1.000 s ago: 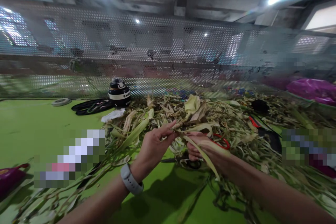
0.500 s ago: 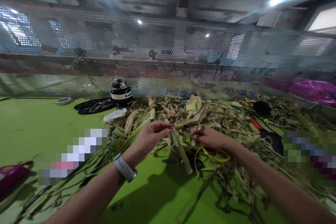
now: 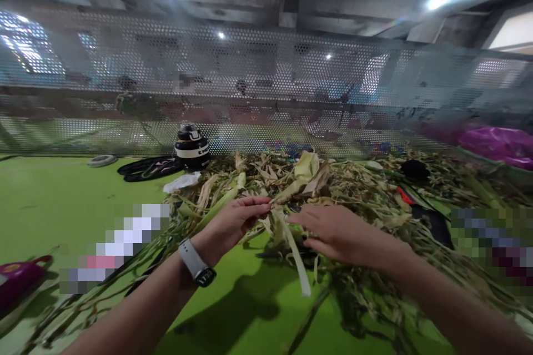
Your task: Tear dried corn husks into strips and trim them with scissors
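My left hand (image 3: pixel 233 227), with a grey-banded watch (image 3: pixel 197 264) on its wrist, pinches the end of a dry corn husk strip (image 3: pixel 288 193) between thumb and fingertips. Below the pinch a pale husk strip (image 3: pixel 298 260) hangs down over the green tabletop (image 3: pixel 233 310). Just right of it, my right hand (image 3: pixel 333 236) is open, thumb and fingers apart, its fingertips close to the pale strip. Whether they touch it I cannot tell. Behind both hands lies a heap of dried husks (image 3: pixel 353 180). A dark tool (image 3: pixel 270 255) is partly hidden beneath the husks.
At the back left stand a black and white jug (image 3: pixel 192 148), a flat black item (image 3: pixel 145 168), a pale ring (image 3: pixel 102 160) and crumpled white plastic (image 3: pixel 182 182). A perforated screen (image 3: pixel 258 83) runs along the back. Purple plastic (image 3: pixel 497 144) sits at the far right.
My right hand has opened from a closed grip and turned palm down, moving slightly left. The pale strip hangs lower and further right. My left hand keeps its pinch.
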Demonstrator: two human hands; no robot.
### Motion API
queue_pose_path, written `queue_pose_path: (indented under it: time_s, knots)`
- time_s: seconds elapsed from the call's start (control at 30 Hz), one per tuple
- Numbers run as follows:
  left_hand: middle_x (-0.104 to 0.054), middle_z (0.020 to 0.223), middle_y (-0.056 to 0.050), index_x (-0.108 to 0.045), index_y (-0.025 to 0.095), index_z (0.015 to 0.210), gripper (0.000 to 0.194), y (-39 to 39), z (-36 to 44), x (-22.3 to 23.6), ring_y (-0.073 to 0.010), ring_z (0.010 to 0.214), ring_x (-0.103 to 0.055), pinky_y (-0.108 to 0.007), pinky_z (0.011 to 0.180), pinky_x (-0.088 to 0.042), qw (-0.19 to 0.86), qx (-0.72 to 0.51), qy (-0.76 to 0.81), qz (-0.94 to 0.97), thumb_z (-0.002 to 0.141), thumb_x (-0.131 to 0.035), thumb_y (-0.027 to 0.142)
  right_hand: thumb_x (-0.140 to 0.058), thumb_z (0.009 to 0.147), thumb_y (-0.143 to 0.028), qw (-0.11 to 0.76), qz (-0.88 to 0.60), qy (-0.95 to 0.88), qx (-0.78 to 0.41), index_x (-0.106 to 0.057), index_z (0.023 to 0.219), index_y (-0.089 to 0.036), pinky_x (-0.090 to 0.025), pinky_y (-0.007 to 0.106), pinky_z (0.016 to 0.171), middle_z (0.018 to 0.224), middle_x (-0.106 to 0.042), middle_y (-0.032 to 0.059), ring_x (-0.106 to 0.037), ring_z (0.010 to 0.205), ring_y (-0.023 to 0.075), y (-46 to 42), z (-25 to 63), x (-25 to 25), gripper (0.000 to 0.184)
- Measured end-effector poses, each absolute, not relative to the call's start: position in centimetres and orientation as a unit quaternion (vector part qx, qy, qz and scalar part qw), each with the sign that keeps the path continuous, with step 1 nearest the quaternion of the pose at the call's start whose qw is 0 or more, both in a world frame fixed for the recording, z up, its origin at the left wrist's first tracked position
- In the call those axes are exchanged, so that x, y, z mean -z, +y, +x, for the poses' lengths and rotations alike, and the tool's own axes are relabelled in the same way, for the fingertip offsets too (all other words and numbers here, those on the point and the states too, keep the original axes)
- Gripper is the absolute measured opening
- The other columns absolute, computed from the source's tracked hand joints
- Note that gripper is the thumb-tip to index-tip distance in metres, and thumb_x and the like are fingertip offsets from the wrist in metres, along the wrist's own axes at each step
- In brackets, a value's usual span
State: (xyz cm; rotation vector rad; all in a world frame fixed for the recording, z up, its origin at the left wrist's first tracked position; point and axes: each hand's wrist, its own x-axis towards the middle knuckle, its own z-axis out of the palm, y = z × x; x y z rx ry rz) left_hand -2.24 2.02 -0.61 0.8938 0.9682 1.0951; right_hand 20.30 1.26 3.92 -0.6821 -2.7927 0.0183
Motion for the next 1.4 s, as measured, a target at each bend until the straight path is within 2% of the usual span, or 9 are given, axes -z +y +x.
queue_pose_path:
  time_s: [0.17,0.37,0.47,0.57,0.67,0.77,0.9,1.2,1.4]
  knots:
    - [-0.068,0.071,-0.001,-0.069,0.016,0.077,0.017,1.6,-1.7,0.5,-0.0089,0.062,-0.057,-0.021,0.062,-0.043,0.674,-0.435,0.404,0.440,0.060,-0.073,0.016,-0.042,0.085,-0.013,0.186,-0.159,-0.961,0.130,-0.060,0.099,-0.020,-0.037,0.029,0.064,0.086,-0.061,0.0075,-0.050,0.075,0.0175,0.9,19.0,-2.3,0.024]
    - [-0.068,0.078,-0.003,-0.068,0.017,0.085,0.017,0.8,-1.1,0.1,-0.0135,0.071,-0.057,-0.026,0.070,-0.043,0.561,-0.391,0.406,0.606,0.069,-0.065,0.025,-0.048,0.085,-0.021,0.324,-0.209,-0.921,0.063,-0.057,0.094,-0.020,-0.036,0.033,0.080,0.097,-0.059,0.0073,-0.051,0.091,0.0189,1.3,18.9,-2.1,0.012]
    - [-0.066,0.086,-0.004,-0.066,0.019,0.088,0.017,0.3,-0.8,0.0,-0.0163,0.081,-0.058,-0.028,0.077,-0.043,0.500,-0.396,0.389,0.665,0.073,-0.061,0.026,-0.042,0.089,-0.025,0.339,-0.327,-0.882,-0.029,-0.051,0.084,-0.019,-0.039,0.028,0.068,0.079,-0.059,0.0050,-0.053,0.074,0.0164,1.0,18.3,-1.4,0.012]
    - [-0.064,0.090,-0.006,-0.058,0.020,0.101,0.026,-0.2,-0.5,-0.3,-0.0176,0.086,-0.057,-0.029,0.077,-0.044,0.467,-0.414,0.382,0.682,0.076,-0.057,0.026,-0.037,0.090,-0.028,0.343,-0.417,-0.831,-0.137,-0.044,0.081,-0.020,-0.034,0.024,0.053,0.064,-0.051,-0.0006,-0.047,0.055,0.0135,0.8,17.7,-0.7,0.014]
    - [-0.061,0.087,-0.004,-0.051,0.020,0.106,0.031,-0.7,0.0,-0.6,-0.0163,0.083,-0.056,-0.027,0.075,-0.044,0.501,-0.457,0.369,0.635,0.076,-0.058,0.024,-0.036,0.090,-0.029,0.396,-0.414,-0.786,-0.231,-0.043,0.085,-0.020,-0.034,0.023,0.053,0.066,-0.050,-0.0018,-0.047,0.058,0.0126,0.7,17.4,-0.3,0.012]
    - [-0.059,0.084,0.000,-0.049,0.023,0.102,0.032,-1.1,0.8,-0.2,-0.0124,0.077,-0.056,-0.026,0.072,-0.044,0.605,-0.516,0.362,0.488,0.073,-0.060,0.018,-0.038,0.089,-0.029,0.447,-0.397,-0.749,-0.288,-0.044,0.087,-0.020,-0.038,0.022,0.059,0.072,-0.051,-0.0011,-0.048,0.064,0.0124,0.5,17.0,-0.1,0.012]
    - [-0.057,0.078,0.003,-0.055,0.021,0.084,0.017,-1.4,2.1,0.8,-0.0102,0.069,-0.055,-0.023,0.064,-0.045,0.723,-0.501,0.340,0.333,0.070,-0.064,0.023,-0.038,0.090,-0.030,0.458,-0.367,-0.732,-0.346,-0.043,0.093,-0.020,-0.042,0.024,0.066,0.078,-0.053,0.0006,-0.051,0.070,0.0129,0.2,16.7,0.2,0.012]
    - [-0.054,0.068,0.003,-0.055,0.018,0.077,0.013,-1.9,3.0,1.4,-0.0065,0.058,-0.050,-0.017,0.052,-0.037,0.710,-0.522,0.346,0.322,0.071,-0.065,0.025,-0.040,0.089,-0.031,0.465,-0.361,-0.717,-0.373,-0.044,0.091,-0.020,-0.043,0.024,0.065,0.076,-0.053,0.0000,-0.051,0.069,0.0124,0.2,16.6,0.7,0.011]
    - [-0.046,0.060,0.007,-0.053,0.018,0.075,0.012,-2.1,3.0,1.0,-0.0039,0.051,-0.038,-0.014,0.046,-0.028,0.658,-0.546,0.360,0.374,0.074,-0.062,0.027,-0.045,0.086,-0.032,0.495,-0.377,-0.670,-0.404,-0.047,0.087,-0.019,-0.043,0.026,0.076,0.084,-0.056,0.0016,-0.053,0.080,0.0136,0.8,16.5,0.9,0.013]
